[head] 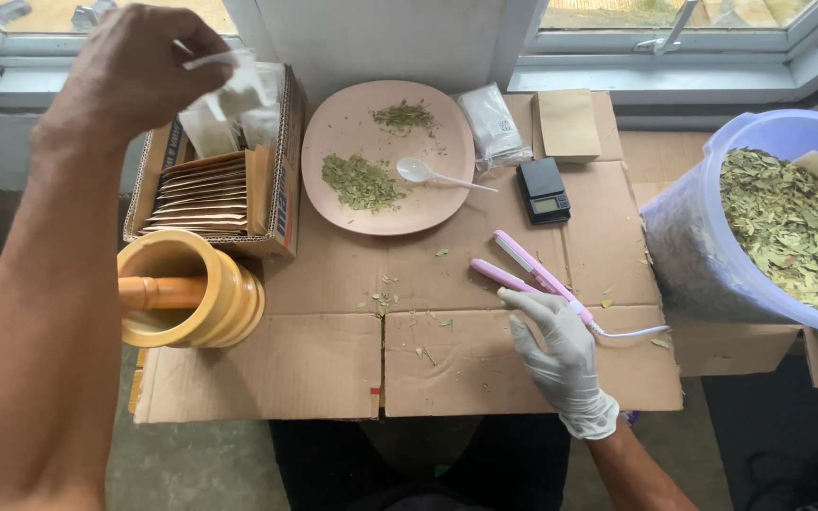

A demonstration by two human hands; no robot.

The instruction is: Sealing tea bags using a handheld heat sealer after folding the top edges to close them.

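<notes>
Bare left hand (134, 66), crinkled white sachet (239, 90)

The right hand (560, 355) wears a thin, matt white rubber glove; the left hand (134, 71) is bare and pinches a small white sachet (234, 90) of soft, papery fabric. The sheet (314, 364) on the floor is rough, matt brown cardboard. The sealing tool (532, 274) is smooth pink plastic. The mortar (191, 293) is polished yellow wood. The plate (333, 123) looks matt pink, the spoon (428, 173) glossy white plastic, the tub (693, 255) translucent bluish plastic.
</notes>
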